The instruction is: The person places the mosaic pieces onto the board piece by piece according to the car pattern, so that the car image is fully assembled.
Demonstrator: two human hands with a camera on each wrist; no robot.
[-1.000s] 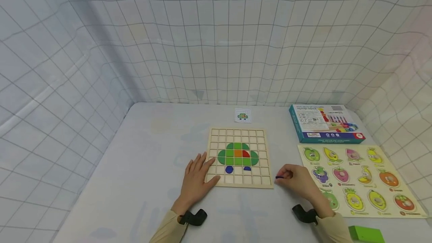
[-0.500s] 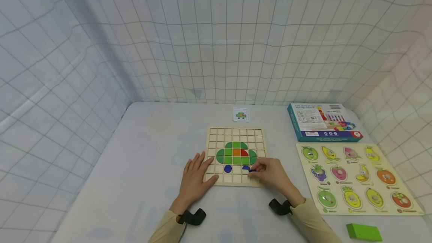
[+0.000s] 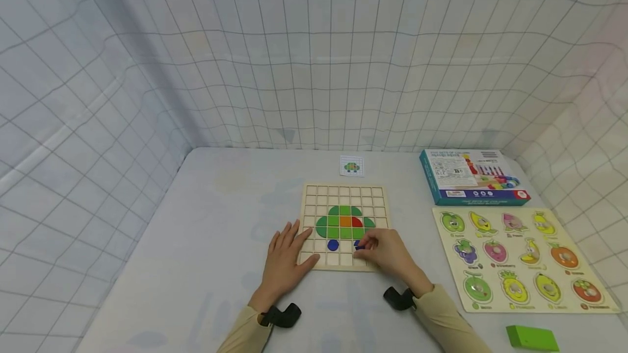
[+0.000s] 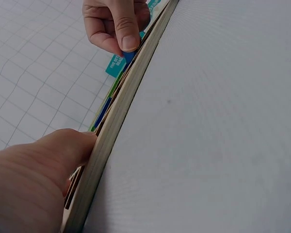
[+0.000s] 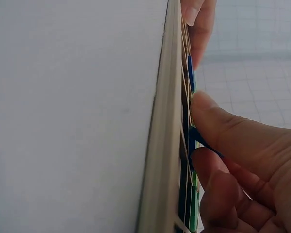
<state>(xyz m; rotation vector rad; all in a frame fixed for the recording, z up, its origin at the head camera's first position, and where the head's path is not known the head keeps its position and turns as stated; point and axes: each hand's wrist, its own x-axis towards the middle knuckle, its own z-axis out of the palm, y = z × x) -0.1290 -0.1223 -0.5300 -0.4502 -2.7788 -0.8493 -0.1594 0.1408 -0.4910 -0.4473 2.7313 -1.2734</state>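
Observation:
A wooden grid board [image 3: 309, 201] lies on the white table, bearing a car-like shape of green, orange and red tiles. Under the shape, a blue disc [image 3: 333, 245] sits in a left cell. My left hand [image 3: 285, 260] rests flat on the board's left edge, fingers spread. Over the right lower cells, my right hand [image 3: 390, 252] pinches a small blue piece [image 5: 206, 141] between thumb and forefinger. That piece is tilted against the board, beside a blue half-disc [image 3: 356, 243] mostly hidden by the fingers. In the left wrist view the board's wooden edge [image 4: 117, 111] runs diagonally.
A small picture card [image 3: 351, 161] with a similar car lies behind the board. To the right are a teal toy box [image 3: 453, 176], a fruit puzzle board [image 3: 510, 263] and a green block [image 3: 532, 338]. Grid-patterned cloth walls surround the table.
My right hand has carried the blue piece leftward from beside the board to the cell with the blue half-disc, then slightly further left. My left hand has stayed on the board.

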